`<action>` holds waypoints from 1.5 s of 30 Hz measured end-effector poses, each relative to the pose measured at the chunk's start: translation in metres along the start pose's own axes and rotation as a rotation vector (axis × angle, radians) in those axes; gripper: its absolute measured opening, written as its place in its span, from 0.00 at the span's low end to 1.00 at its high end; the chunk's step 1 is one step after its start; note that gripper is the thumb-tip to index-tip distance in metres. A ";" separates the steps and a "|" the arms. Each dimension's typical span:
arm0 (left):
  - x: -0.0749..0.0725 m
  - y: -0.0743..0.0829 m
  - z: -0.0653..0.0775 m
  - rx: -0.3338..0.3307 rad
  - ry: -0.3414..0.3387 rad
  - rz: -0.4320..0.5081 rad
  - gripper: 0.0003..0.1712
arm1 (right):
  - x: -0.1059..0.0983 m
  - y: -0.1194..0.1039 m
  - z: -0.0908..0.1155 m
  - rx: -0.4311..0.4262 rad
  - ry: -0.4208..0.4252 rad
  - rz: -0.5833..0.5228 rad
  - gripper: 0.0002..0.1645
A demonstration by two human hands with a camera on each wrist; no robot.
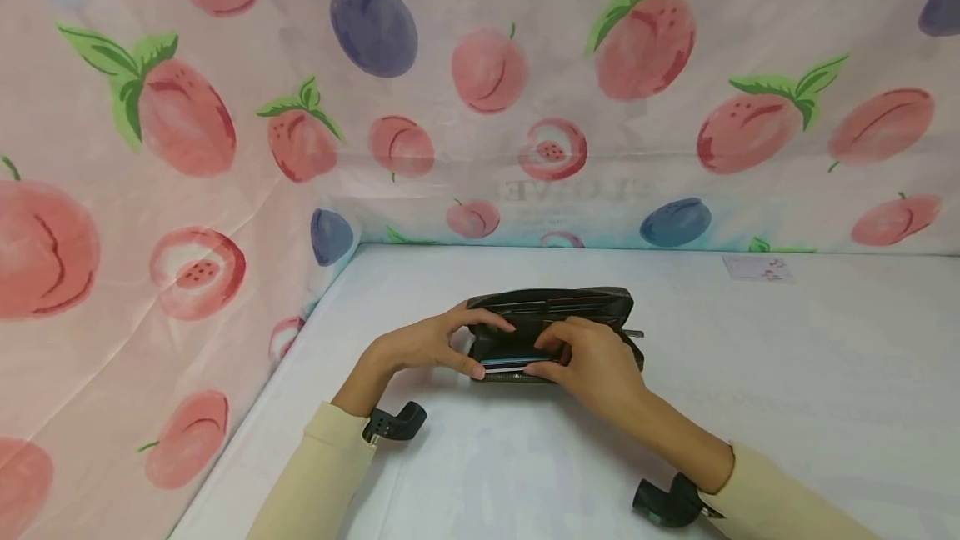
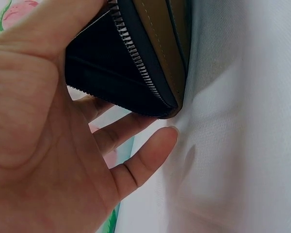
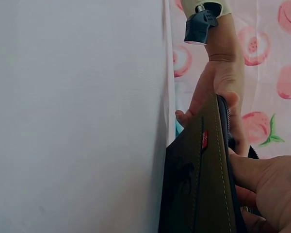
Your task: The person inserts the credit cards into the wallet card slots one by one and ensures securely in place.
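A dark long zip wallet (image 1: 517, 304) lies unzipped on the table, its mouth spread wide. My left hand (image 1: 431, 344) holds its left end, thumb at the front edge and index finger reaching over the opening. Other left fingers extend past the wallet's corner (image 2: 160, 99) in the left wrist view. My right hand (image 1: 596, 357) reaches into the mouth with bent fingers, its thumb over a white-and-blue card (image 1: 506, 366) in the front compartment; the fingertips inside are partly hidden. The wallet's olive outer face (image 3: 208, 179), with a red tag, shows in the right wrist view.
The wallet rests on a white-covered table (image 1: 450, 457). A small printed paper slip (image 1: 757, 268) lies at the back right. Fruit-patterned cloth (image 1: 480, 165) hangs behind and along the left side. Each wrist wears a black camera (image 1: 397, 422).
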State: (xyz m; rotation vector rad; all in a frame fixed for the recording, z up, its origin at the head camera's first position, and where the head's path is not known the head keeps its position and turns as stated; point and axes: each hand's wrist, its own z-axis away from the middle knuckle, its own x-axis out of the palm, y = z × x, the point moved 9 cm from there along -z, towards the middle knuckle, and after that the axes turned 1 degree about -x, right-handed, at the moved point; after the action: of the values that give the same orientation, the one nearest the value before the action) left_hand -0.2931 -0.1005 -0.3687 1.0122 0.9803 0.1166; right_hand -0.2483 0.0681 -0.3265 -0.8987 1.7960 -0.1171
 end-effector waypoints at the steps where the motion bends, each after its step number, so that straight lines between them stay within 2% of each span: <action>1: 0.000 0.000 0.000 -0.004 0.000 0.002 0.34 | 0.001 0.000 0.000 0.002 0.001 0.003 0.17; 22: 0.001 0.001 0.002 0.018 -0.004 0.002 0.35 | 0.008 -0.007 -0.005 0.031 0.040 0.021 0.20; 31: 0.001 0.001 0.003 0.022 -0.001 0.006 0.35 | 0.015 -0.014 -0.009 0.067 0.018 0.042 0.20; 45: 0.000 0.003 0.002 0.035 -0.004 0.012 0.35 | 0.019 -0.019 -0.012 0.063 0.045 0.036 0.17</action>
State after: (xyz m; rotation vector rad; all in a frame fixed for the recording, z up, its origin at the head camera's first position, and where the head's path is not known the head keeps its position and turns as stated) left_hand -0.2901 -0.0998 -0.3661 1.0504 0.9754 0.1072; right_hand -0.2511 0.0386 -0.3274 -0.8241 1.8398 -0.1709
